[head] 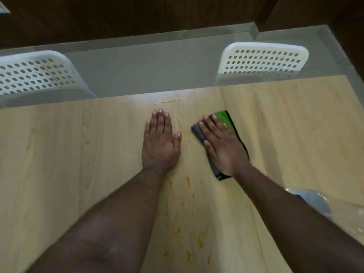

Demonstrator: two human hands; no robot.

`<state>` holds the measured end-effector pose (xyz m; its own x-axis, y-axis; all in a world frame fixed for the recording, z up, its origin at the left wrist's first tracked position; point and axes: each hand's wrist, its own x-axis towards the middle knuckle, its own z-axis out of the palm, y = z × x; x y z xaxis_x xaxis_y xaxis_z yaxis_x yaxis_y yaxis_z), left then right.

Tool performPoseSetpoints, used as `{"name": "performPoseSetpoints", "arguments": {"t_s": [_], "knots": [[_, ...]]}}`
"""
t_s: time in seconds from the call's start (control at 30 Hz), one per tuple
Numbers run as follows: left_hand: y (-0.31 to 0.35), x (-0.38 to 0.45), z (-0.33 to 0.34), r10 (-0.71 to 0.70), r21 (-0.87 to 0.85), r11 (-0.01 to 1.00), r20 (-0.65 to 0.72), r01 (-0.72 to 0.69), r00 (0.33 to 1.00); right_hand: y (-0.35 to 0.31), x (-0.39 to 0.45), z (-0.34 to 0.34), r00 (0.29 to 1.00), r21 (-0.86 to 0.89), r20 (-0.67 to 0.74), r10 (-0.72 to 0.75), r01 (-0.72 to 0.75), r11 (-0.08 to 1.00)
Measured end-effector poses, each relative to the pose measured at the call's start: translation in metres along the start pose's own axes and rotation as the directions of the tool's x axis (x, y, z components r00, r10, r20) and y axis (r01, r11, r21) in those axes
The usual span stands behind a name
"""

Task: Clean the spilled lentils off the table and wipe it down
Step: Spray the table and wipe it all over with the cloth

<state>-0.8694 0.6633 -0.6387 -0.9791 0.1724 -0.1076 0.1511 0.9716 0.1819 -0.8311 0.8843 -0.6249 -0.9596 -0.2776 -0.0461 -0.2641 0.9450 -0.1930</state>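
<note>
My left hand [160,138] lies flat on the light wooden table [59,164], fingers straight, holding nothing. To its right, my right hand [222,146] presses flat on a folded green and grey cloth [224,117], which lies on the table. Orange lentil smears [185,229] are spread over the table between my forearms, near the front. A thin orange streak [171,101] sits near the far table edge, just beyond my left fingertips.
Two white perforated chairs stand behind the table, one at the far left [37,73] and one at the far right [264,60]. A clear plastic bag [325,205] lies at the table's right edge. Grey floor and dark wooden walls lie beyond.
</note>
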Motion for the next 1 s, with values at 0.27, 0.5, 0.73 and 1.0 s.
{"name": "performPoseSetpoints", "arguments": {"t_s": [0.27, 0.5, 0.73, 1.0], "knots": [[-0.001, -0.001, 0.007, 0.002, -0.023, 1.000, -0.041, -0.003, 0.999, 0.016, 0.061, -0.001, 0.963, 0.018, -0.103, 0.248, -0.248, 0.969], [-0.001, -0.007, 0.000, 0.023, -0.034, 0.999, -0.047, -0.025, 0.999, -0.018, -0.060, 0.012, 0.999, -0.009, -0.027, 0.035, -0.035, 0.999], [-0.001, -0.038, 0.004, 0.076, -0.099, 0.992, -0.038, -0.079, 0.996, -0.001, -0.047, 0.011, 0.979, 0.018, -0.087, 0.182, -0.181, 0.983], [-0.015, -0.127, 0.017, 0.082, -0.161, 0.983, -0.038, -0.087, 0.996, -0.055, -0.161, 0.021, 1.000, -0.002, 0.000, 0.000, 0.000, 1.000]]}}
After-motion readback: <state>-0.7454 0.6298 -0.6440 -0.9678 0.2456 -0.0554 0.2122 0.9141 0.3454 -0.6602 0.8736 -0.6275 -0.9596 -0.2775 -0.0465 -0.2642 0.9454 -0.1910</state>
